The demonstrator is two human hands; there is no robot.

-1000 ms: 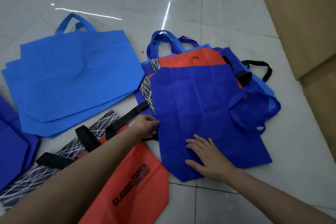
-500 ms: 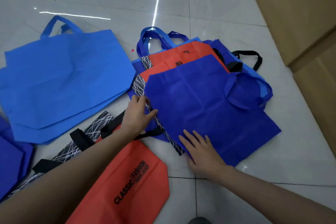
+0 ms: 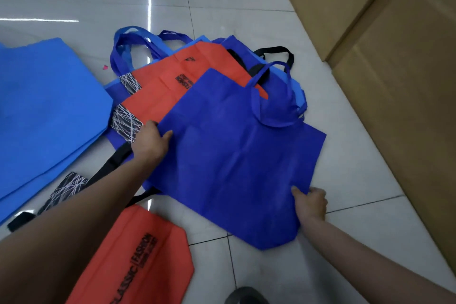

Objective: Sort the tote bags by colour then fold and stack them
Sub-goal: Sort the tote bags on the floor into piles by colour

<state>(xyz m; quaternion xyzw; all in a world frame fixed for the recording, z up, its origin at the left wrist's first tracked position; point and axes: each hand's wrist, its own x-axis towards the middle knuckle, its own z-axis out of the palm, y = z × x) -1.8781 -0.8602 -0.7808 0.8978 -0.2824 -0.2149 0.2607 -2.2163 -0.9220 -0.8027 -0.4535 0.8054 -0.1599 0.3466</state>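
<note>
Left hand [image 3: 150, 140] and right hand [image 3: 309, 201] each grip an edge of the dark blue tote bag [image 3: 237, 155]. Light blue bags [image 3: 49, 111] lie grouped left of them; the mixed heap [image 3: 167, 91] beyond is unsorted, and nothing looks folded yet.

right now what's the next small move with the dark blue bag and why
Probably lift the dark blue bag off the orange bag it lies on: the left hand and right hand each grip an edge.
</note>
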